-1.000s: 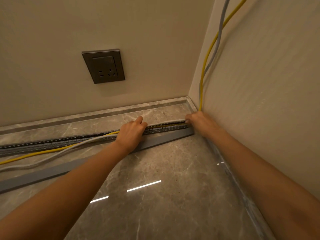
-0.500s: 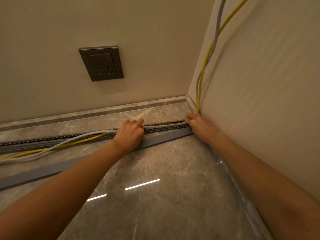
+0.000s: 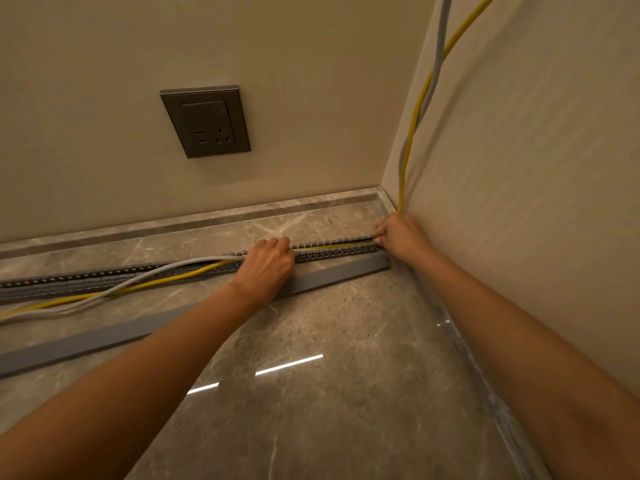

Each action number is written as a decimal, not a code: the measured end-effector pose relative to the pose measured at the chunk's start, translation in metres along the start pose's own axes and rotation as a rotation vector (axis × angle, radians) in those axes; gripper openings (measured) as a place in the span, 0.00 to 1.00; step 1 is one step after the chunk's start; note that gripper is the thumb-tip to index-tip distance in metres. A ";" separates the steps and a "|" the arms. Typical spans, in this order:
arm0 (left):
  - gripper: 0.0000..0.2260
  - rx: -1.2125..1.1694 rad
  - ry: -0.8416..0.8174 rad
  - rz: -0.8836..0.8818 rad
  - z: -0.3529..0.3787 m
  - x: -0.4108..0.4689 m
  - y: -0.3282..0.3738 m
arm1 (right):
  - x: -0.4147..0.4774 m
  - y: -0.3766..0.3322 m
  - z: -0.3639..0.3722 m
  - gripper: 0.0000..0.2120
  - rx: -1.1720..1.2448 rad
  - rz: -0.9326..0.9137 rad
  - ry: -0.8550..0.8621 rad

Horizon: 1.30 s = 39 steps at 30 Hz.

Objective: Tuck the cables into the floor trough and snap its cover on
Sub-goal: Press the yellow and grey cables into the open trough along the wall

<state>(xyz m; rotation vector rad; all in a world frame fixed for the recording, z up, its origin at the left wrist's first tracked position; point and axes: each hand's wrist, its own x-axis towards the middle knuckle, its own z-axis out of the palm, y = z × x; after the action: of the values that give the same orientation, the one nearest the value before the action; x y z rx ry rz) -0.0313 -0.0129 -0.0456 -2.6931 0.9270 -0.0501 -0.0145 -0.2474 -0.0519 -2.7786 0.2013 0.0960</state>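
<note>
A slotted grey floor trough (image 3: 332,252) runs along the marble floor from the left edge to the right wall. A yellow cable (image 3: 166,282) and a grey cable (image 3: 138,279) come down the right wall. Between my hands they lie inside the trough; left of my left hand they rise out and trail across the floor. My left hand (image 3: 266,268) presses down on the cables over the trough, fingers curled. My right hand (image 3: 398,237) holds the cables at the trough's end by the wall. The flat grey cover (image 3: 104,336) lies on the floor just in front of the trough.
A dark wall socket (image 3: 206,121) sits on the back wall above the trough. A stone skirting ledge (image 3: 207,216) runs along the back wall. The right wall stands close to my right arm. Glossy marble floor (image 3: 329,393) spreads in front.
My left hand has slid left along the trough, and a longer stretch of cable now lies inside between my hands. My right hand has stayed at the wall end.
</note>
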 end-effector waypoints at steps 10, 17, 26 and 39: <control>0.11 -0.025 -0.076 -0.055 -0.001 0.009 0.001 | -0.006 -0.007 -0.006 0.07 -0.225 -0.026 0.057; 0.11 -0.157 -0.085 -0.132 -0.002 0.007 0.002 | -0.005 -0.008 -0.012 0.10 -0.128 -0.022 -0.033; 0.11 -0.174 -0.060 -0.174 -0.007 0.005 0.006 | -0.005 -0.009 -0.011 0.07 0.093 0.077 -0.013; 0.12 -0.410 -0.132 -0.259 -0.015 0.007 -0.002 | -0.027 -0.018 -0.003 0.11 0.023 0.073 0.108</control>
<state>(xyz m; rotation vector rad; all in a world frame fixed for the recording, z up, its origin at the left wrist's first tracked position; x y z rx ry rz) -0.0267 -0.0199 -0.0316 -3.1316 0.5962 0.2907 -0.0379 -0.2279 -0.0406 -2.7554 0.3296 -0.0387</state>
